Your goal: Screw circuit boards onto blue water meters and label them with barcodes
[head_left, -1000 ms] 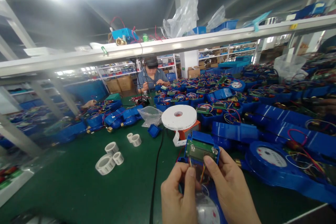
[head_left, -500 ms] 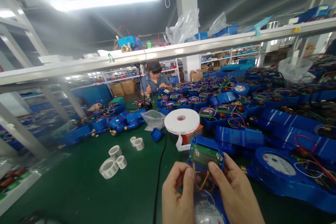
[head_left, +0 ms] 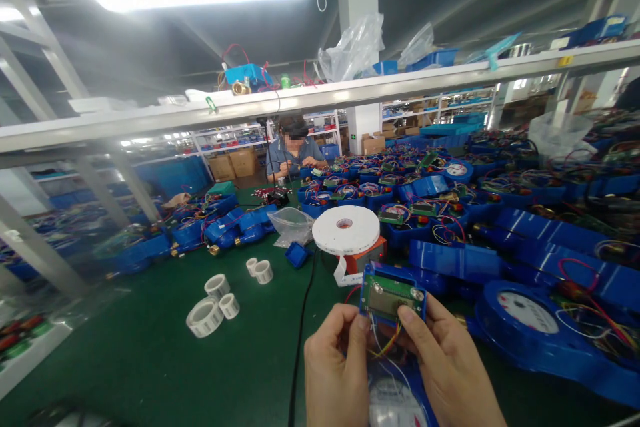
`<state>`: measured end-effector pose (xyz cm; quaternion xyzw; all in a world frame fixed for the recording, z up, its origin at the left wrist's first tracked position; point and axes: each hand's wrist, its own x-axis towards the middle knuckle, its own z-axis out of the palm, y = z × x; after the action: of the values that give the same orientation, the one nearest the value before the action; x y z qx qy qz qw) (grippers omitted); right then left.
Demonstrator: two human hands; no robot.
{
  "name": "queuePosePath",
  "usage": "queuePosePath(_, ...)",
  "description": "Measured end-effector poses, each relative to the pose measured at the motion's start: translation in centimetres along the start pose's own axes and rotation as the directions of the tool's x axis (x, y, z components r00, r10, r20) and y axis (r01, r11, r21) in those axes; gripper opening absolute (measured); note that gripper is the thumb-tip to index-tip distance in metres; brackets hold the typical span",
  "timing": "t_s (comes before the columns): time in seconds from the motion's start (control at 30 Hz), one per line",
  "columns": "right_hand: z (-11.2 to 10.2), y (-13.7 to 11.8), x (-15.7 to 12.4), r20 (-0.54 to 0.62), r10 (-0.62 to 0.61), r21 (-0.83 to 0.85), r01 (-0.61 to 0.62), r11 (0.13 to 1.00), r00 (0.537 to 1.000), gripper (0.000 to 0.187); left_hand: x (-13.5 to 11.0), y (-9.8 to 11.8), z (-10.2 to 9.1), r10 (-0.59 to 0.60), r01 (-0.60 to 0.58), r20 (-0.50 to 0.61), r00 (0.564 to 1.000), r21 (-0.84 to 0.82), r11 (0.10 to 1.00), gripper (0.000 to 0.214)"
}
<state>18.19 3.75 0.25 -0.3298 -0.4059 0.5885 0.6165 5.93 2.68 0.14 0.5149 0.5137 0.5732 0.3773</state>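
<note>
Low in the middle of the head view, both my hands grip a blue water meter (head_left: 395,400) with a round white dial. A green circuit board (head_left: 391,295) in a blue housing stands tilted up at its far end, joined by thin coloured wires (head_left: 383,343). My left hand (head_left: 336,367) is closed with thumb and finger pinched at the board's lower left corner. The thumb of my right hand (head_left: 450,367) presses the board's lower right edge, and its fingers wrap behind.
A big white tape roll (head_left: 346,229) on an orange block stands just beyond the board. Small white rolls (head_left: 204,316) lie left on the green table (head_left: 150,360). Several blue meters (head_left: 530,320) crowd the right. A black cable (head_left: 300,320) runs forward. A person sits working at the far side.
The board has tipped a little more upright between my hands. The view has shifted slightly; my hands stay in the same grip.
</note>
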Motion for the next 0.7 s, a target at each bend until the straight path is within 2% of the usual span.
queuePosePath(0.1,0.1,0.0,-0.1,-0.009,-0.006,-0.015,0.005,1.000,1.000,0.040,0.1,0.0,0.1,-0.006,0.006,0.008,1.000,0.038,0.999,0.032)
queuePosePath(0.17,0.3,0.1,-0.2,-0.016,-0.023,-0.018,0.022,1.000,1.000,0.041,0.0,0.1,0.1,-0.051,0.051,-0.004,0.999,0.008,0.999,0.029)
queuePosePath(0.23,0.5,0.1,-0.2,-0.025,-0.032,-0.027,0.032,0.999,0.999,0.041,-0.3,0.2,0.2,-0.062,0.059,-0.083,0.995,-0.037,0.998,0.022)
queuePosePath(0.3,0.6,0.0,-0.3,-0.031,-0.033,-0.037,0.031,0.999,0.999,0.040,-0.7,0.3,0.2,0.050,-0.051,-0.234,0.971,0.004,0.999,0.018)
queuePosePath(0.37,0.6,0.0,-0.3,-0.032,-0.030,-0.057,0.028,0.998,0.999,0.038,-1.1,0.5,0.0,0.240,-0.202,-0.314,0.919,0.149,0.968,0.009)
queuePosePath(0.4,0.6,-0.1,-0.3,-0.030,-0.032,-0.069,0.030,0.997,0.999,0.037,-1.2,0.6,0.0,0.305,-0.248,-0.302,0.903,0.212,0.945,0.008)
queuePosePath(0.47,0.6,-0.1,-0.3,-0.024,-0.036,-0.093,0.034,0.995,0.999,0.037,-1.3,0.7,-0.1,0.325,-0.264,-0.239,0.915,0.253,0.931,0.016)
queuePosePath(0.57,0.5,-0.1,-0.3,-0.034,-0.043,-0.113,0.038,0.993,0.999,0.040,-1.0,0.9,-0.1,0.228,-0.188,-0.191,0.955,0.208,0.960,0.022)
queuePosePath(0.7,0.6,-0.2,-0.3,-0.045,-0.056,-0.119,0.050,0.992,0.997,0.041,-0.6,0.9,0.0,0.170,-0.133,-0.175,0.970,0.205,0.970,0.022)
